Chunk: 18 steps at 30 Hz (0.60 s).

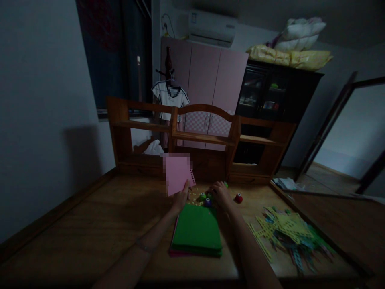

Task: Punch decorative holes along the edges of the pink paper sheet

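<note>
- Head view: my left hand (181, 197) is just beyond the far left corner of the green stack (197, 228). It is closed on the lower edge of a pink sheet (177, 173), which I hold upright above that corner.
- The pink sheet's face is blurred, so I can read no writing on it. A row of small punched holes runs down its right edge.
- My right hand (221, 194) is just beyond the far right corner of the green stack, palm down with the fingers curled. I cannot tell whether it grips anything.
- A green punch (202, 196) and a purple punch (208, 202) sit at the far edge of the green stack, between my hands and just beside the right one.
- A red punch (238, 198) stands to the right of the green stack, a little past my right hand.
- Yellow paper bits (195, 195) lie scattered beyond the stack's far edge, under the pink sheet.
- A pile of punched strips (285, 233), yellow, green and blue, lies well to the right of the green stack.
- The green stack lies flat on the wooden desk (90, 233), with pink sheets showing beneath its near edge.
- Far beyond the stack, the air conditioner (212, 28) carries marks too small to read.
</note>
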Available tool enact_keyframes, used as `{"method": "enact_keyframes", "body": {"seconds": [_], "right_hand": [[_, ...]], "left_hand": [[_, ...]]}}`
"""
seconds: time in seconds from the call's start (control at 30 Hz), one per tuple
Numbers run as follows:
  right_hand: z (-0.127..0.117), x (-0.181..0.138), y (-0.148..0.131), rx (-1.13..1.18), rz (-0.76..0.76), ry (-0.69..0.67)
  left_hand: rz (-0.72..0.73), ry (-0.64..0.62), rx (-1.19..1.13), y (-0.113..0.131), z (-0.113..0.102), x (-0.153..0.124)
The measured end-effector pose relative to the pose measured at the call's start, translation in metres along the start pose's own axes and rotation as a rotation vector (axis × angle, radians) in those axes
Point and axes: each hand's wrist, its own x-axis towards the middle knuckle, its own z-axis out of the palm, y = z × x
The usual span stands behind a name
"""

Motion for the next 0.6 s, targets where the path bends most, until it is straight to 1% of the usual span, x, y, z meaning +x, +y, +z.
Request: {"method": "enact_keyframes", "body": {"seconds": [0.13, 0.3, 0.47, 0.6], "right_hand": [[0.005, 0.001, -0.001, -0.06, 0.025, -0.023], [0.01, 0.003, -0.002, -0.127, 0.058, 0.02], [0.001, 0.001, -0.005, -0.113, 0.028, 0.099], [-0.008, -0.002, -0.009, -0.101, -0.01, 0.083]], "left_hand": [[-0.008, -0.004, -0.005, 0.0, -0.001, 0.0], [0.01, -0.014, -0.001, -0.01, 0.001, 0.007], [0.022, -0.003, -0.006, -0.019, 0.004, 0.011], [0.037, -0.022, -0.037, -0.022, 0.004, 0.012]]}}
